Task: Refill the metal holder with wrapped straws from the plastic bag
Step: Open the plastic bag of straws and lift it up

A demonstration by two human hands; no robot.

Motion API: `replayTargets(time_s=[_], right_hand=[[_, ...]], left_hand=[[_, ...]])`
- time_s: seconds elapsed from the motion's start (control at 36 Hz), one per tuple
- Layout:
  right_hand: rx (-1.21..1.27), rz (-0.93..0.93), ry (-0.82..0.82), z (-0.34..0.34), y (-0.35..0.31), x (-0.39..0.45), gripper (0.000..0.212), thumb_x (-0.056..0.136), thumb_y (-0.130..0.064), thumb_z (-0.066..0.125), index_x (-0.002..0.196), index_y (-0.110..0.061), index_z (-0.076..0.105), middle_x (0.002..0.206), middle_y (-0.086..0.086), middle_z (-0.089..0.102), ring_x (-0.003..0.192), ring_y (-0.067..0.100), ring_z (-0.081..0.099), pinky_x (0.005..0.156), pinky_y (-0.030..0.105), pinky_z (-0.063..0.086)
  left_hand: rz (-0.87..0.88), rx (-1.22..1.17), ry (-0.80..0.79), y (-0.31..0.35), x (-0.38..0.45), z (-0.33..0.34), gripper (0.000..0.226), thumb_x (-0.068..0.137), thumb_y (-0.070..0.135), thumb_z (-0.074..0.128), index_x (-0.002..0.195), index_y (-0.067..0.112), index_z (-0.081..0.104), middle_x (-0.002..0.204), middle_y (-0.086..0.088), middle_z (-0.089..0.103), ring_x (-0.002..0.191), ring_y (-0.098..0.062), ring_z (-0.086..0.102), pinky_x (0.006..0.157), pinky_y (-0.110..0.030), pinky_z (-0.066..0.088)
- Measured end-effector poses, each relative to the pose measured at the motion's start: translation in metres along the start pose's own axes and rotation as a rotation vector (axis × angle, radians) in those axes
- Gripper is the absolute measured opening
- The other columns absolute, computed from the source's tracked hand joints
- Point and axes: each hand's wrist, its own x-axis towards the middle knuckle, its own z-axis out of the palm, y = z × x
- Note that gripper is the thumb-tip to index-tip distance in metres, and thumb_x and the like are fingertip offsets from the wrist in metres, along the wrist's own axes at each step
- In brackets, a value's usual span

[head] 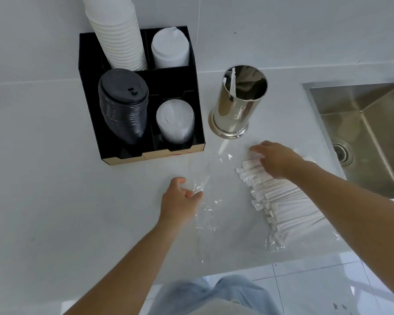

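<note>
Wrapped straws point(280, 196) lie fanned out on the counter point(55, 189) at right of centre, inside the clear plastic bag point(210, 208), upper ends under the right hand point(274, 159), whose fingers reach down onto them, loosely curled. Left hand point(179, 202), lower centre, pinches crumpled bag film between thumb and fingers. Metal holder point(238, 103) stands upright just above, one straw inside.

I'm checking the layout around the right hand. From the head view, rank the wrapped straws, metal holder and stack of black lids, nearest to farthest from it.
1. Wrapped straws: under the right hand.
2. Metal holder: beyond it, slightly left.
3. Stack of black lids: far left, in the organizer.
</note>
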Motion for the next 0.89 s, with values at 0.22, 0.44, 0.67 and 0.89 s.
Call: replayTargets(time_s=[0.22,0.44,0.67,0.89], right_hand=[[0.009,0.042,-0.042,-0.013,0.006,0.017,0.044,0.088,-0.003,0.048,0.124,-0.028,0.053,0.122,0.000,0.051,0.105,0.026,0.055,0.081,0.035,0.048],[-0.028,-0.004,-0.177,-0.023,0.021,0.030,0.030,0.091,-0.018,0.051,0.121,-0.023,0.052,0.117,0.003,0.058,0.103,0.025,0.054,0.084,0.032,0.043],[-0.015,-0.153,-0.257,-0.041,0.038,0.019,0.009,0.093,-0.027,0.053,0.085,-0.027,0.056,0.096,-0.007,0.058,0.093,0.020,0.055,0.082,0.030,0.044],[0.055,-0.242,-0.194,-0.042,0.056,0.007,0.015,0.092,-0.031,0.048,0.080,-0.025,0.052,0.090,-0.004,0.062,0.088,0.026,0.059,0.082,0.040,0.051]], left_hand=[[-0.088,-0.037,0.005,0.009,0.018,0.004,0.028,0.078,0.037,0.069,0.097,0.017,0.066,0.088,0.004,0.070,0.083,-0.016,0.066,0.074,-0.030,0.053],[-0.069,-0.037,0.059,0.013,0.022,0.009,0.019,0.084,0.025,0.057,0.065,0.022,0.061,0.069,0.003,0.069,0.066,-0.020,0.064,0.064,-0.030,0.053],[-0.076,-0.144,0.143,0.028,0.003,0.014,0.018,0.083,0.015,0.054,0.068,0.021,0.061,0.061,0.008,0.067,0.062,-0.012,0.065,0.049,-0.020,0.043],[-0.085,-0.364,0.071,0.039,0.000,0.013,0.011,0.083,0.025,0.063,0.088,0.018,0.068,0.086,-0.004,0.072,0.074,-0.014,0.067,0.059,-0.017,0.052]])
